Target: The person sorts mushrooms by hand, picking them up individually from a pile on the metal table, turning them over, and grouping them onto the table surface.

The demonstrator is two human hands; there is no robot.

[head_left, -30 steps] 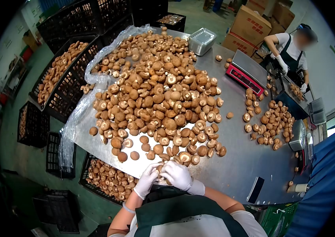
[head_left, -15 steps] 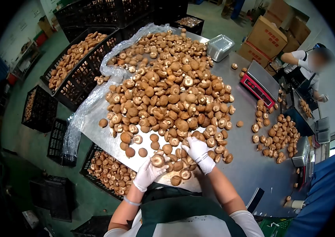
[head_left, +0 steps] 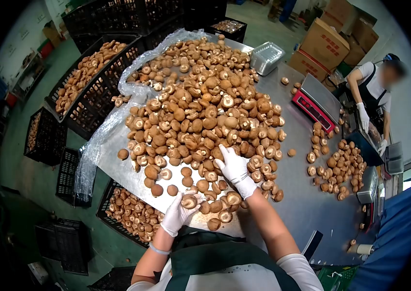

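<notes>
Brown mushrooms lie in a large heap on a metal table. My left hand, in a white glove, is closed on a mushroom near the table's front edge. At the lower right edge of the heap, my gloved right hand reaches in with its fingertips on the mushrooms; what lies under the fingers is partly hidden. Between and below the hands are several loose mushrooms, some with pale undersides up.
Crates of mushrooms stand at the left. Crumpled clear plastic lines the table's left edge. At the right are a red scale, a smaller mushroom pile and a co-worker. Clear trays stand at the back.
My right hand has moved forward and left onto the heap. My left hand still holds a mushroom, slightly lower. The co-worker's arms have come down to the work in front.
</notes>
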